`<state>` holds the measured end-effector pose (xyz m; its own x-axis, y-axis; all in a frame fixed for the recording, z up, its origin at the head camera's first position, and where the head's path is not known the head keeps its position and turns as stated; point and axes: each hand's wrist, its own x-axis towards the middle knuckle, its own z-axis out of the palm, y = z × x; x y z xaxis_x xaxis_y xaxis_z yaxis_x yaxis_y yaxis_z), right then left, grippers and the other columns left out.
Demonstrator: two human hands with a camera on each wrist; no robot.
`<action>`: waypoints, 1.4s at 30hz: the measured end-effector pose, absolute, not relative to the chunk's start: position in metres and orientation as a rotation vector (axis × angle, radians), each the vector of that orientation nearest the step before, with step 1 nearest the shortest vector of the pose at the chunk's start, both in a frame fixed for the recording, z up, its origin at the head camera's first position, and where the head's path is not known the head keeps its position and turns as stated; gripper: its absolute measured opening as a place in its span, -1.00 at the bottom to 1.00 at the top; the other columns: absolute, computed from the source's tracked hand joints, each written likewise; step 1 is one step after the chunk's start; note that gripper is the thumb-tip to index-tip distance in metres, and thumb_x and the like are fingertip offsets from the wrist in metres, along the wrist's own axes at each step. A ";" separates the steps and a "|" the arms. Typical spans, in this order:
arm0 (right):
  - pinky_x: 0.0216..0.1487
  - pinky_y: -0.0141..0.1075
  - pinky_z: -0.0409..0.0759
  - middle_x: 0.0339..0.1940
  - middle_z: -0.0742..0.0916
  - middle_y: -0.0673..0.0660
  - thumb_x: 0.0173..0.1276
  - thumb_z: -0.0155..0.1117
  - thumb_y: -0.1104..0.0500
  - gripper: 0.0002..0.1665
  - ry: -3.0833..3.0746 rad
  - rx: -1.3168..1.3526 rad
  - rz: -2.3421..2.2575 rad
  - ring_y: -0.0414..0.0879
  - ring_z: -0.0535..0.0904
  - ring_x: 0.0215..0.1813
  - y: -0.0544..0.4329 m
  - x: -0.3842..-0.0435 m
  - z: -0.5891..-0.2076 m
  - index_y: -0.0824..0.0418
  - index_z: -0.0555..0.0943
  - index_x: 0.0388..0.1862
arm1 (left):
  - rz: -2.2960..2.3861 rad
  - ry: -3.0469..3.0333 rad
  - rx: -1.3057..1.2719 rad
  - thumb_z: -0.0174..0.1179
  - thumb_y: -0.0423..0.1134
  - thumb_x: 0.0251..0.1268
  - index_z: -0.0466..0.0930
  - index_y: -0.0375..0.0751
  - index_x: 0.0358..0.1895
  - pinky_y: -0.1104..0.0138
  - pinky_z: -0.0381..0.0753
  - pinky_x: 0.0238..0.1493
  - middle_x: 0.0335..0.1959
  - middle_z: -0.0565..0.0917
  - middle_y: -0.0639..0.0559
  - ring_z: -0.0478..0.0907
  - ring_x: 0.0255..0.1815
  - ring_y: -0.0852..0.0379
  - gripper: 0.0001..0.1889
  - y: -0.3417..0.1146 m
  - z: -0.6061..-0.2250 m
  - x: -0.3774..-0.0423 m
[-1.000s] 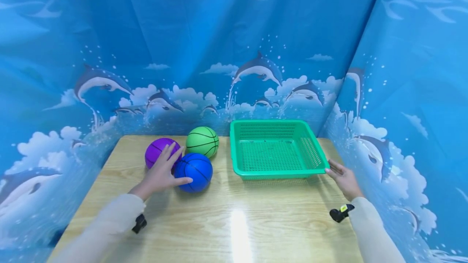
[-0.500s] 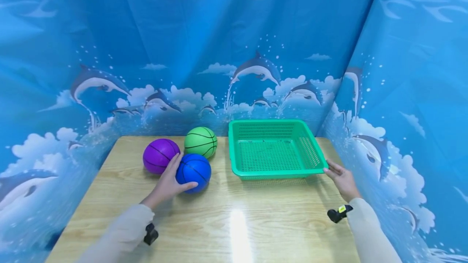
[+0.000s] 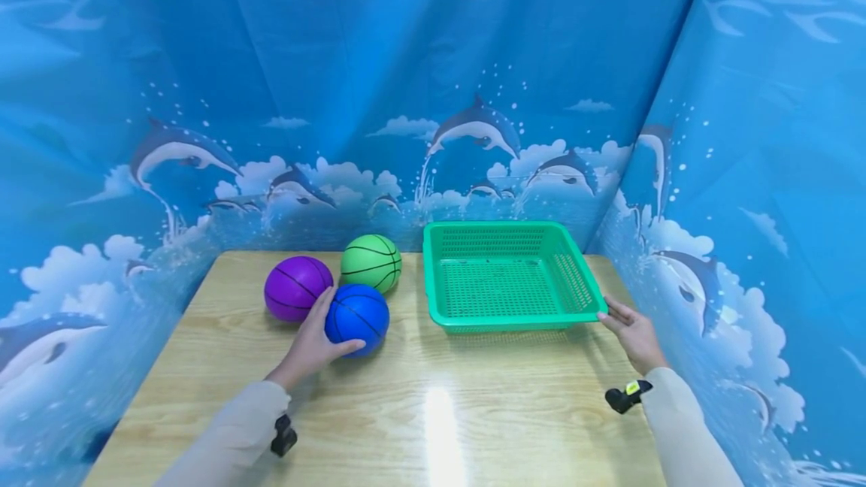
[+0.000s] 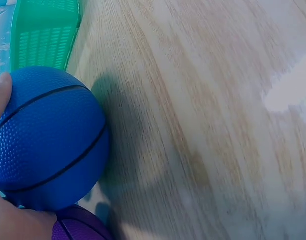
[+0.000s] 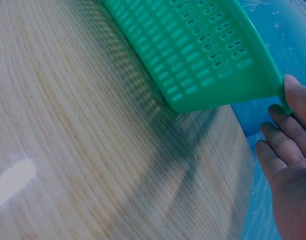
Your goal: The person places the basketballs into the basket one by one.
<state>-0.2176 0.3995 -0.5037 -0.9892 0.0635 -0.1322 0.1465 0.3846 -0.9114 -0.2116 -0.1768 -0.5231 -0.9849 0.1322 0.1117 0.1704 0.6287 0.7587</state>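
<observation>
A small blue basketball (image 3: 358,319) rests on the table, and my left hand (image 3: 313,344) grips its near left side, thumb in front and fingers behind. In the left wrist view the thumb tip lies on the blue basketball (image 4: 52,140). A purple basketball (image 3: 295,290) sits behind and left of that hand, and a green basketball (image 3: 370,264) stands behind the blue one. At the right, my right hand (image 3: 634,334) pinches the near right rim corner of a green plastic basket (image 3: 517,319). The right wrist view shows thumb and forefinger on the corner, other fingers loosely bent below.
The wooden table (image 3: 379,412) carries the balls on the left and the basket at the back right. Blue curtains (image 3: 379,81) printed with dolphins hang close behind the table and along its sides. Nothing lies inside the basket.
My left hand has come off the purple basketball's side and moved right and nearer, closing round the blue basketball. The right hand still holds the basket corner; the basket stays in place.
</observation>
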 end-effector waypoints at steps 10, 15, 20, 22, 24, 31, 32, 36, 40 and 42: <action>0.41 0.16 0.12 0.49 0.17 0.41 0.48 0.08 -0.04 -0.19 2.546 0.228 -1.703 0.31 0.08 0.47 0.397 -0.218 -0.504 0.26 0.04 0.53 | -1.308 -2.743 -0.252 0.50 0.18 -0.19 -0.01 -0.07 0.52 -0.29 0.22 0.26 0.51 0.01 -0.25 0.05 0.45 -0.35 0.18 -0.173 -0.531 -0.209; 0.41 0.17 0.10 0.51 0.13 0.39 0.48 0.07 -0.04 -0.19 2.528 0.220 -1.701 0.31 0.04 0.49 0.392 -0.219 -0.505 0.24 0.03 0.54 | -1.295 -2.717 -0.229 0.52 0.09 -0.16 0.05 -0.14 0.50 -0.31 0.27 0.21 0.49 0.07 -0.27 0.11 0.41 -0.39 0.13 -0.172 -0.531 -0.204; 0.41 0.17 0.11 0.51 0.14 0.40 0.49 0.06 -0.01 -0.21 2.534 0.215 -1.710 0.31 0.04 0.49 0.391 -0.219 -0.507 0.26 0.03 0.53 | -1.277 -2.711 -0.229 0.52 0.10 -0.15 0.09 -0.15 0.48 -0.31 0.30 0.19 0.47 0.11 -0.26 0.15 0.39 -0.39 0.10 -0.172 -0.525 -0.201; 0.41 0.17 0.11 0.50 0.15 0.40 0.49 0.06 0.00 -0.21 2.543 0.227 -1.710 0.31 0.04 0.48 0.392 -0.218 -0.507 0.27 0.03 0.53 | -1.268 -2.698 -0.250 0.51 0.12 -0.15 0.09 -0.13 0.48 -0.31 0.30 0.18 0.47 0.13 -0.24 0.15 0.39 -0.37 0.10 -0.170 -0.519 -0.200; 0.41 0.18 0.10 0.50 0.14 0.41 0.50 0.05 0.01 -0.22 2.546 0.231 -1.708 0.32 0.04 0.48 0.393 -0.217 -0.506 0.27 0.02 0.53 | -1.271 -2.675 -0.273 0.51 0.11 -0.15 0.10 -0.11 0.48 -0.30 0.31 0.19 0.47 0.14 -0.23 0.15 0.40 -0.36 0.09 -0.169 -0.510 -0.199; 0.42 0.19 0.07 0.51 0.12 0.39 0.49 0.05 -0.04 -0.18 2.518 0.248 -1.725 0.31 0.02 0.49 0.394 -0.214 -0.504 0.23 0.00 0.54 | -1.288 -2.623 -0.300 0.50 0.11 -0.13 0.05 0.03 0.51 -0.28 0.36 0.16 0.50 0.10 -0.20 0.13 0.42 -0.35 0.10 -0.155 -0.473 -0.198; 0.41 0.20 0.07 0.51 0.12 0.39 0.48 0.06 -0.06 -0.18 2.516 0.252 -1.725 0.31 0.02 0.49 0.395 -0.214 -0.504 0.22 0.00 0.55 | -1.291 -2.614 -0.300 0.50 0.12 -0.13 0.04 0.06 0.52 -0.27 0.37 0.16 0.50 0.09 -0.19 0.13 0.42 -0.35 0.10 -0.151 -0.468 -0.200; 0.41 0.21 0.07 0.52 0.11 0.38 0.48 0.05 -0.09 -0.17 2.528 0.257 -1.693 0.32 0.00 0.50 0.396 -0.214 -0.505 0.20 0.00 0.55 | -1.316 -2.559 -0.331 0.51 0.10 -0.14 0.02 0.11 0.53 -0.24 0.36 0.19 0.51 0.10 -0.15 0.15 0.42 -0.34 0.12 -0.134 -0.453 -0.209; 0.40 0.21 0.09 0.52 0.10 0.38 0.48 0.04 -0.09 -0.17 2.538 0.241 -1.681 0.33 0.01 0.49 0.396 -0.215 -0.505 0.19 0.00 0.55 | -1.352 -2.500 -0.379 0.53 0.07 -0.15 0.03 0.10 0.52 -0.22 0.35 0.21 0.51 0.10 -0.14 0.17 0.41 -0.34 0.12 -0.110 -0.445 -0.222; 0.40 0.20 0.10 0.52 0.10 0.38 0.48 0.04 -0.08 -0.18 2.534 0.233 -1.691 0.32 0.01 0.49 0.396 -0.216 -0.504 0.19 0.01 0.55 | -1.378 -2.483 -0.395 0.53 0.06 -0.15 0.03 0.09 0.52 -0.21 0.34 0.22 0.51 0.10 -0.13 0.16 0.41 -0.33 0.12 -0.096 -0.443 -0.230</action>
<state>-0.2155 0.3963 -0.5044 -0.9847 0.0786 -0.1553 0.1736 0.3768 -0.9099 -0.2295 -0.0961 -0.4429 -0.9252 0.1039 0.3651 0.3648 0.5092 0.7795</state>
